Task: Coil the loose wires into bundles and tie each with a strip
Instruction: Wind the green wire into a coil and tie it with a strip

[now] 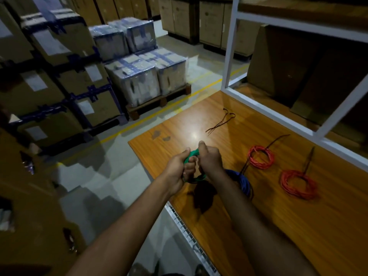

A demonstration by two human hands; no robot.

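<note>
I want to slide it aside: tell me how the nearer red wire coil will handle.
The nearer red coil probably feels light and floppy: thin loops, lying flat. One dark strip seems to bind it, so it should move whole, though loops may sag or splay.

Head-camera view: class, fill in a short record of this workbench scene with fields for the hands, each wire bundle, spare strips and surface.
left hand: closed grip on the green wire coil
right hand: closed grip on the same green coil
red wire coils: two, near and far, each with a dark strip
blue wire coil: on the table, partly behind the right forearm
spare strips: loose, farther back
surface: wooden tabletop
</note>
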